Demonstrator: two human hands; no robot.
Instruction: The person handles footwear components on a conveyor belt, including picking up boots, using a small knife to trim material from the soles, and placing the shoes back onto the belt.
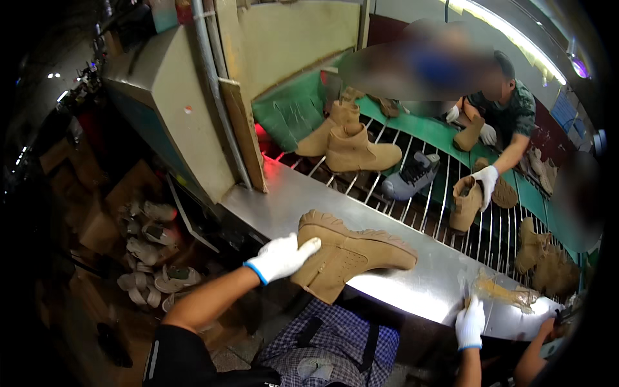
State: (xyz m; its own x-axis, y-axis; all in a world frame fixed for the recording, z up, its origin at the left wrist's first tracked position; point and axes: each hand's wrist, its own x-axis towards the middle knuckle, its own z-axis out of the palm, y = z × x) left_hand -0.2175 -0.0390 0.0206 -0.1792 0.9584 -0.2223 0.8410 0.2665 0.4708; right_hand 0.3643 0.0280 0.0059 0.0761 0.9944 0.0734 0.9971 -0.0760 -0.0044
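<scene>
My left hand point(284, 257), in a white glove with a blue cuff, grips a tan ankle boot point(345, 250) by its heel and shaft. The boot is upside down, with its lugged sole up and its toe pointing right, over the front edge of the metal ledge point(284, 193). My right hand point(471, 322), also gloved, is closed at the ledge's edge on a thin brush-like tool, mostly hidden by the fingers. Just right of it, a yellowish-brown smear, looking like glue point(506, 291), spreads on the metal.
Beyond the ledge runs a rack of metal rods point(380, 187) carrying tan boots point(361, 149) and a grey shoe point(412, 175). Across it, a co-worker's gloved hand point(488, 186) holds another boot. A bare arm point(538, 351) is at the right. Shoes point(155, 251) are piled lower left.
</scene>
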